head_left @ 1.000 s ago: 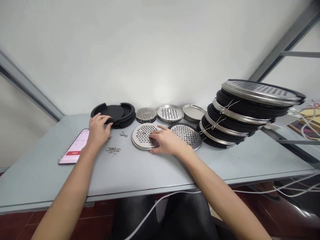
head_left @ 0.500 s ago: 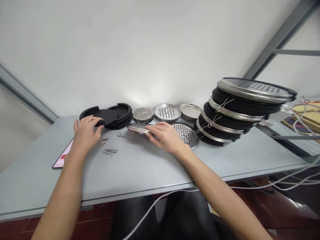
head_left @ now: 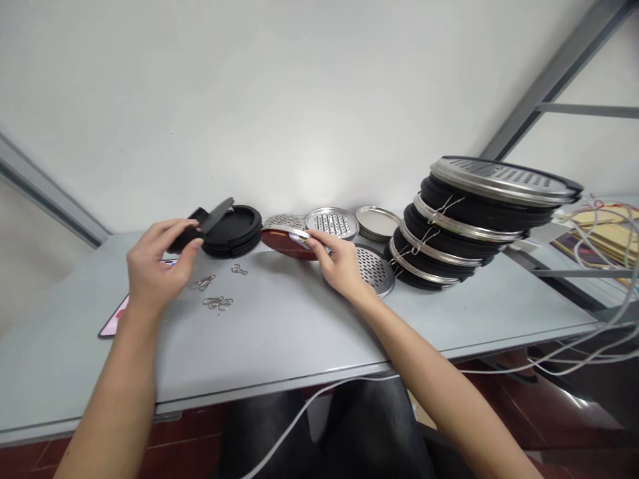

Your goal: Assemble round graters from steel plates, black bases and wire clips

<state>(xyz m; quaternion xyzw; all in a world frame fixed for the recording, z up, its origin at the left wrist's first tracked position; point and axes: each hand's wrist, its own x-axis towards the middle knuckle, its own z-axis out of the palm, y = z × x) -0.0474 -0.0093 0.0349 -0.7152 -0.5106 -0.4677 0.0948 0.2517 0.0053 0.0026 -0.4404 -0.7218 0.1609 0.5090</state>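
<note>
My left hand [head_left: 162, 263] pinches a black plastic round holder [head_left: 200, 216], lifted and tilted at the left; a flat black part juts from it to the right. In my right hand [head_left: 339, 263] is a round grater disc [head_left: 287, 244], tipped so its reddish-brown underside faces me, with a pale label at its rim. Just left of that disc, more black round holders [head_left: 237, 226] lie stacked. Small wire clips [head_left: 218, 303] rest on the table between my arms. Beside my right wrist lies a perforated grater disc [head_left: 372, 269], partly covered by the hand.
Along the wall sit a fine grater disc [head_left: 284, 223], a slotted grater disc [head_left: 331, 223] and plain metal discs [head_left: 378, 221]. A tall leaning stack of black-and-silver grater sets [head_left: 464, 223] stands right. A phone [head_left: 114, 320] lies left. White cables [head_left: 599, 346] hang by a metal rack.
My left hand has raised and tilted the black holder off the stack. My right hand has tipped the grater disc up, turning its reddish-brown underside towards me.
</note>
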